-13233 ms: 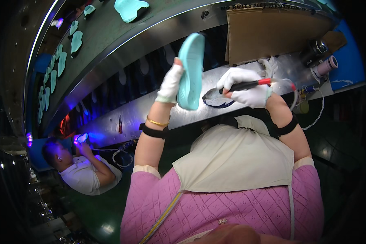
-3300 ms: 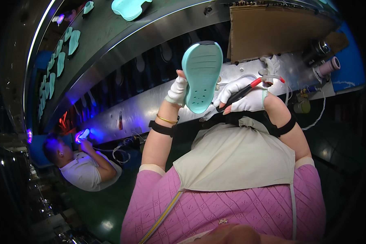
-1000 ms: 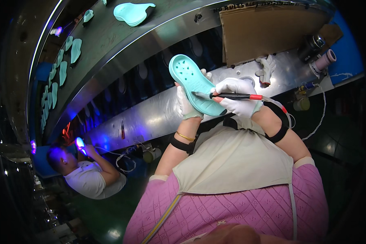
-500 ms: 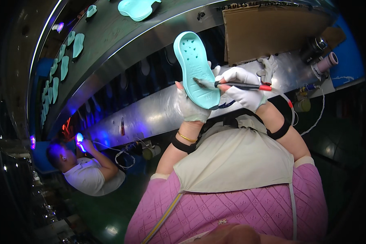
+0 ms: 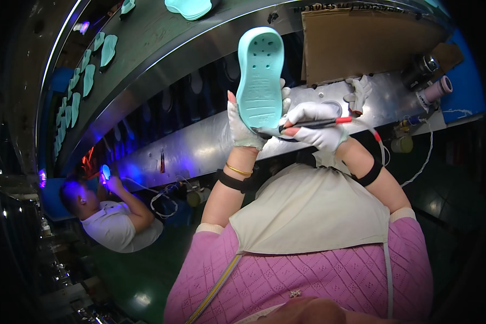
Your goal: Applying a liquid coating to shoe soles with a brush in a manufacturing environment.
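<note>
My left hand, in a white glove with bare fingertips, is closed around the heel end of a mint-green shoe sole. The sole is tilted up with its holed, ridged face toward me. In my gloved right hand is a black-and-red brush, gripped by the handle, with a pale tube running off its end. The bristles lie at the lower edge of the heel, close to my left palm; contact there is hard to make out.
Below the sole runs a metal bench, with a cardboard sheet standing behind it. A loose white glove and a pink tumbler are at right. Mint-green soles ride the conveyor. A co-worker sits at left.
The brush has gone from the middle of the sole down to the heel edge. My left hand has turned the sole more upright and raised its toe end.
</note>
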Action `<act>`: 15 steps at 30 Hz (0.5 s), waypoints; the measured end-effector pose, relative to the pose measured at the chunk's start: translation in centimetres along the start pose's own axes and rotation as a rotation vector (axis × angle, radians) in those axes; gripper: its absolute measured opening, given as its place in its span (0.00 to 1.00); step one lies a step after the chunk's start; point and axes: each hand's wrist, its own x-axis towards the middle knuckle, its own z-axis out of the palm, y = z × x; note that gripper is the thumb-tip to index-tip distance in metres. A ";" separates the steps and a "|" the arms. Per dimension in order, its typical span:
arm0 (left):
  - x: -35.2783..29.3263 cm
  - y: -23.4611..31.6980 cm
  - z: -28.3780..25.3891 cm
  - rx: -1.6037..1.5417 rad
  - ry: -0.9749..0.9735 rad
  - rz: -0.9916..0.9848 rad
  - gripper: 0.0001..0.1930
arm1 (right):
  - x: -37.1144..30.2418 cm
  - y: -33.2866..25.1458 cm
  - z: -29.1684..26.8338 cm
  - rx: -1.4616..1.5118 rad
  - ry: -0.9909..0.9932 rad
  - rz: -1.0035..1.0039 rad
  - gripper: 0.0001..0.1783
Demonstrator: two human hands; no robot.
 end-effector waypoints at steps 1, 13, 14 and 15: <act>0.1 0.1 0.1 0.000 0.002 -0.002 0.43 | 0.1 0.2 0.0 0.187 0.050 0.129 0.07; 0.6 3.0 0.2 0.031 -0.003 -0.180 0.41 | -0.2 -0.6 -0.3 0.225 0.055 0.236 0.09; 0.6 3.0 0.1 0.120 0.056 -0.185 0.39 | 0.4 -0.7 -0.5 0.204 0.014 0.175 0.11; 0.7 2.9 0.0 0.209 0.114 -0.191 0.36 | 0.9 -1.1 -0.3 0.217 0.022 0.173 0.12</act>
